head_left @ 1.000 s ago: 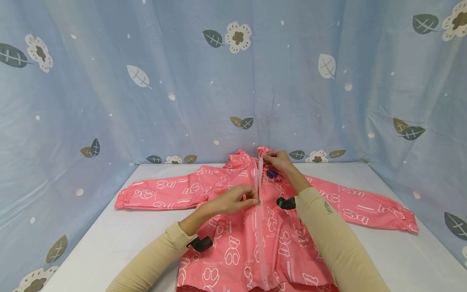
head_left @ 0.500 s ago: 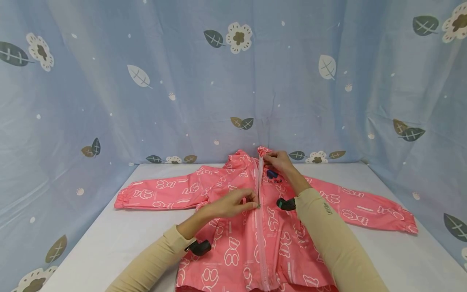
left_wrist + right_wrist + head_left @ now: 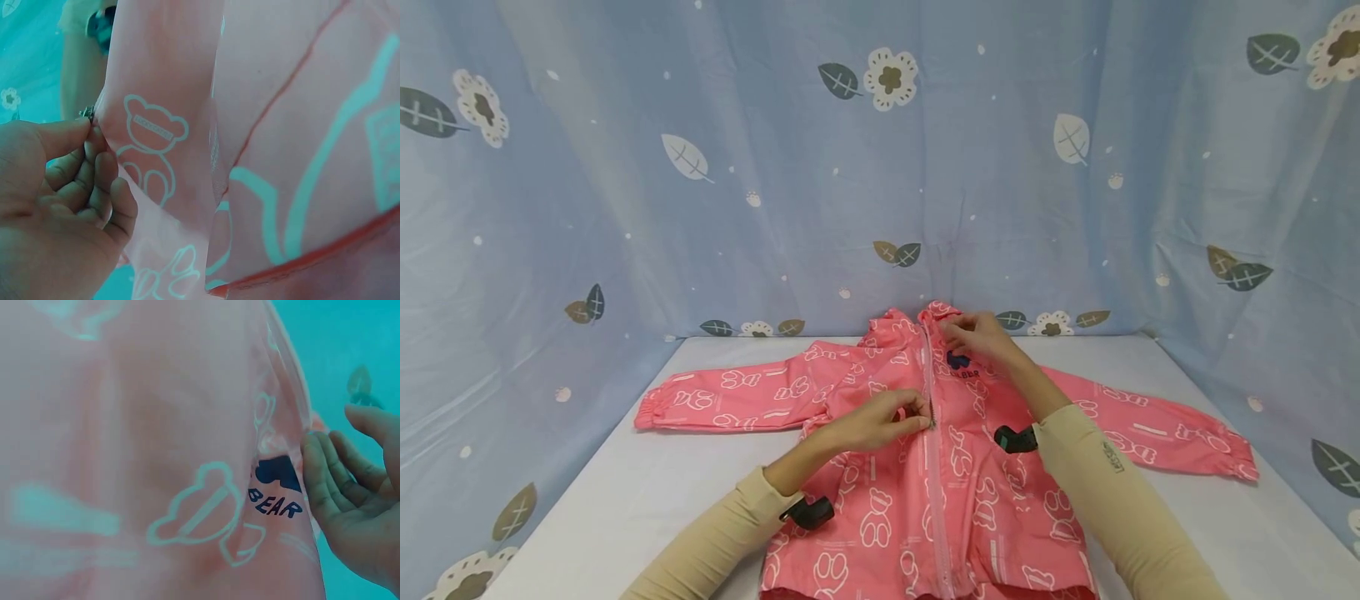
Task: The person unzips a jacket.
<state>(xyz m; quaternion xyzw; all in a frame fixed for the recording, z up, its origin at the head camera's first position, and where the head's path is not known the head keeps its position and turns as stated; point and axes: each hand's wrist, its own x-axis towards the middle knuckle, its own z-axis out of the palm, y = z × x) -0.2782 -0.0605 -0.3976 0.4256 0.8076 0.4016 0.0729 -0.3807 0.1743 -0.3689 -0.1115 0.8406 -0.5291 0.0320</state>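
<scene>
A pink jacket [image 3: 1022, 550] with white bear outlines lies front up, sleeves spread to both sides. Its front zipper [image 3: 937, 517] is joined from the hem to mid-chest; above that the two edges stand slightly apart. Between thumb and index finger, my left hand [image 3: 880, 419] pinches the small metal zipper pull [image 3: 87, 113] at mid-chest. My right hand [image 3: 988, 340] is beside the collar [image 3: 938, 312], over the dark bear print [image 3: 958, 360]. In the right wrist view its thumb stands apart from the fingers [image 3: 317, 478], which are by the jacket's edge; whether they touch it, I cannot tell.
The jacket rests on a white table [image 3: 617, 500]. A blue curtain [image 3: 760, 167] with flower and leaf prints hangs behind and along both sides, and the collar reaches up against it. Black wrist cameras [image 3: 1015, 439] are strapped at both cuffs.
My right hand has let go of the collar-side zipper edge and drawn slightly right and back. The left hand has slid slightly down with the zipper pull. The upper zipper edges now lie less taut.
</scene>
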